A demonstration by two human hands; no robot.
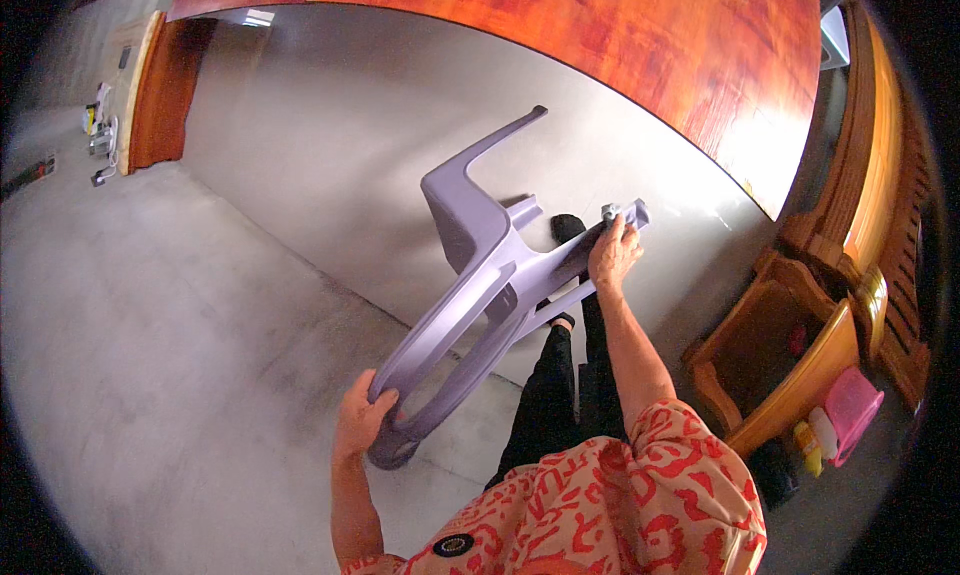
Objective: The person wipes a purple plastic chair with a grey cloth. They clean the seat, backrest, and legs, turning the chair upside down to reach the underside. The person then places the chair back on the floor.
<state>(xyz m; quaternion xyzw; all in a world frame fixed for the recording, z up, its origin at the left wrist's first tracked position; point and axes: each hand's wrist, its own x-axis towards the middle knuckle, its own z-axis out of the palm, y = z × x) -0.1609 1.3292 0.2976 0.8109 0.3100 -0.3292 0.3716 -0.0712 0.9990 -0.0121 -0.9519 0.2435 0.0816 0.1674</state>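
A light purple plastic chair [470, 220] is held tilted off its feet in front of me, its legs pointing away and its backrest toward me. My left hand [358, 415] is closed round the top end of the backrest, thumb on the near face. Farther off and to the right, my right hand [614, 255] is closed at the end of a chair leg. A small grey bit shows by its fingertips, perhaps a cloth; I cannot make out what it is. Part of the chair covers my legs and feet.
A glossy reddish wooden table [520, 15] spans the far side. To the right stand a carved wooden bench [850, 195] and a wooden stool-like piece [790, 405], with a pink plastic basket [853, 410] and a yellow bottle [808, 447] by it. A wooden cabinet [165, 95] is at far left.
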